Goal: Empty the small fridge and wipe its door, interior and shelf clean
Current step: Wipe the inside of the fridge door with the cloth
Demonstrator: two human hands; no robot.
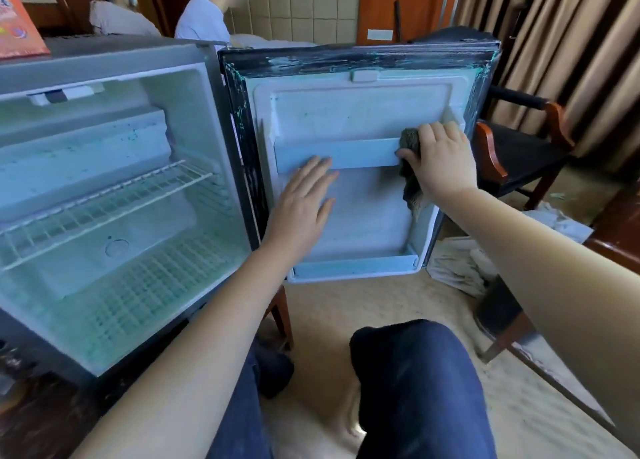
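Small fridge (194, 88), grey casing, stands at left with its door (360, 63) swung fully open to the right; the compartment holds one white wire shelf (104, 202), level, with nothing on it. Door inner lining pale with greenish specks, dark seal frame scuffed. Upper door rail (339, 153) crosses the lining; lower door rack (356, 267) sits at the bottom edge. Left hand (301, 205): flat, fingers spread, pressed on the lining just below the upper rail, fingertips at its lower edge. Right hand (440, 160): fingers curled round a grey cloth (410, 181), holding it against the rail's right end; the cloth's tail hangs below. Orange box (17, 18) on the fridge top. Wooden chair (519, 153) behind the door; white rags (460, 264) on the floor.
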